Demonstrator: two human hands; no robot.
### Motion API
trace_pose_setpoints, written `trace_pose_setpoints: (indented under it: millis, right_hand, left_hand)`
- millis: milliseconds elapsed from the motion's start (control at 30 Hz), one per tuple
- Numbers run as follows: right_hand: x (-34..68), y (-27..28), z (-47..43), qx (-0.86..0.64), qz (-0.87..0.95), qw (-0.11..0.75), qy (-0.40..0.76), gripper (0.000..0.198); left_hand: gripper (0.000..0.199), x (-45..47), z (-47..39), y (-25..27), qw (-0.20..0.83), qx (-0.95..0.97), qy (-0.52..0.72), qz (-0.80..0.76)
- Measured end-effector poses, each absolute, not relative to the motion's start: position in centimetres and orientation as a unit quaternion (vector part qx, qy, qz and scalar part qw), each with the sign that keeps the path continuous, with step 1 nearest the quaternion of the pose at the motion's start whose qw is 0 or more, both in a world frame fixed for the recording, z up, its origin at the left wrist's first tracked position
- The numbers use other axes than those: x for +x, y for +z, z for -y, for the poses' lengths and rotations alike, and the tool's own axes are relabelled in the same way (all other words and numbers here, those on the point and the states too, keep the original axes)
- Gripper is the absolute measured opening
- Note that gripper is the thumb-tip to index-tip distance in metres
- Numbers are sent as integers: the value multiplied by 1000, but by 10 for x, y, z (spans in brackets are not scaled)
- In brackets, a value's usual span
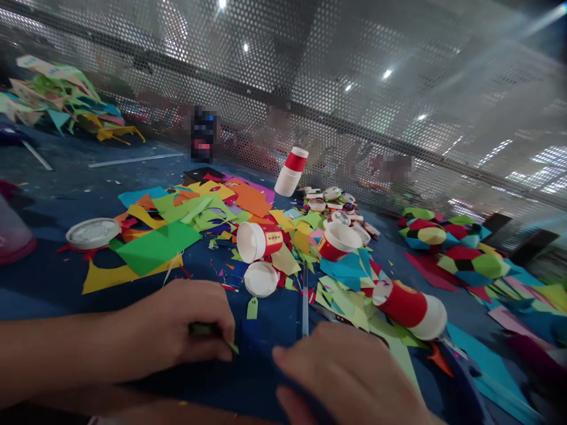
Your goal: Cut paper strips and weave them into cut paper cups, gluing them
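Observation:
My left hand [195,321] is closed in a pinch near the table's front edge. A small green paper piece [234,347] pokes out between its thumb and forefinger. To its right, my right hand [345,378] is curled and blurred, with the thumb apart from the forefinger tip; something dark blue runs between them, too smeared to name. Just ahead of the hands lies a small light-green paper tag [252,309] with a dark mark. Beyond it are a round white lid-like piece [261,279] and a red-and-white paper cup [259,242] on its side.
Coloured paper scraps [190,206] cover the blue table. A cup stack [292,171] stands tilted in view behind them. More cups [411,310] lie at the right, near a dark blue glue gun [463,372]. A clear stick [305,301] and paper-patched balls [472,262] are also there.

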State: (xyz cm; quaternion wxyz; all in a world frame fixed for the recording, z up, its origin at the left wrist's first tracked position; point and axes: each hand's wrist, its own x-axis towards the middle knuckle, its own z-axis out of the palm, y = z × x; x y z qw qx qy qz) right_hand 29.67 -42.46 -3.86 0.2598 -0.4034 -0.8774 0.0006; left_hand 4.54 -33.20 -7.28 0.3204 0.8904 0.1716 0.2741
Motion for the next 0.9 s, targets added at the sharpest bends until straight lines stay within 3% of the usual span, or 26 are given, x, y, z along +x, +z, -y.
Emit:
trace_pose_setpoints:
  millis: [133,300,433,567,900]
  right_hand:
    - [279,-35,406,-465,811,324,144,15]
    - [270,-47,401,-525,732,326,287,15]
    - [269,-49,400,-544,688,344,335,12]
    - [268,-46,397,-544,668,361,358,8]
    - [268,-47,394,-524,622,364,454,13]
  left_hand:
    - [13,51,327,-79,368,839,295,-269]
    - [19,64,336,-75,428,800,272,-322]
    - [20,70,343,-77,474,782,278,-294]
    - [29,71,347,-75,445,794,298,-288]
    - [14,73,348,-68,454,789,291,-296]
